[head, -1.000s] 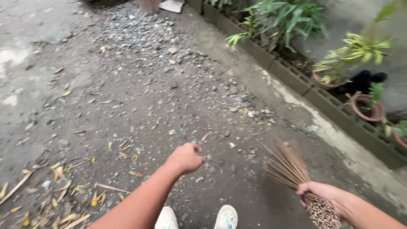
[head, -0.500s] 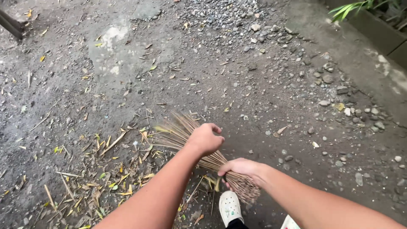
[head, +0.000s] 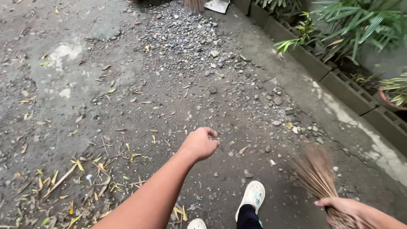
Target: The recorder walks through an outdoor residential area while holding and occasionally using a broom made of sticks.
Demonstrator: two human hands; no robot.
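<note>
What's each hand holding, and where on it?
Right hand grips the brown stick broom at its bound base, bristles fanning upward. Left hand is loosely curled, holding nothing.

My right hand (head: pixel 345 208) grips a stick broom (head: pixel 316 171) of dry, stiff brown fibres over rough, matt grey ground (head: pixel 140 85) strewn with loose gravel (head: pixel 199 38), brittle yellow leaves (head: pixel 80 186); my shoes (head: pixel 252 196) look smooth plastic.

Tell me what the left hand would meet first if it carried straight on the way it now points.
Nothing held lies ahead of the loosely curled, empty left hand. It points up-frame and a little right, so it would probably pass over bare dirt towards the scattered grey gravel stones. Its height above the ground is unclear.
</note>
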